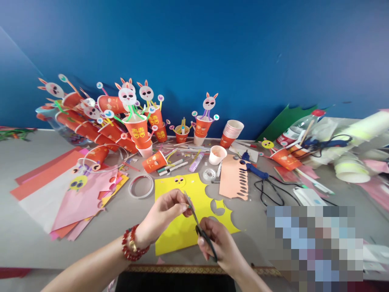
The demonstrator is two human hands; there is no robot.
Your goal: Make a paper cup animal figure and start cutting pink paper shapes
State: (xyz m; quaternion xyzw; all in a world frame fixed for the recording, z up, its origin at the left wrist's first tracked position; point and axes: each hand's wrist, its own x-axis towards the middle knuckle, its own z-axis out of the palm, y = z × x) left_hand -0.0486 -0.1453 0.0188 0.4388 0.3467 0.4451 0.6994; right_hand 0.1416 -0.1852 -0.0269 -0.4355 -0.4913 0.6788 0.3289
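Observation:
My right hand [217, 239] grips a pair of scissors [206, 239] with black handles, the blades pointing up and to the left. Close to the blades, my left hand [170, 209] pinches something small with a hint of dark teal; its shape is hidden by the fingers. Both hands are over a yellow paper sheet [173, 231] with rounded cut-outs along its right side. A yellow disc with a drawn face [179, 181] lies at the sheet's top edge. Beside the sheet is a peach paper [229, 178] with a row of narrow slots.
Left stand orange paper cups [138, 132] with rabbit figures, above stacked coloured papers [45, 202]. A tape roll [141, 186], markers [173, 167] and a white cup [218, 155] lie ahead. A blue glue gun [255, 170] trails a black cord at right, near a bottle [299, 129].

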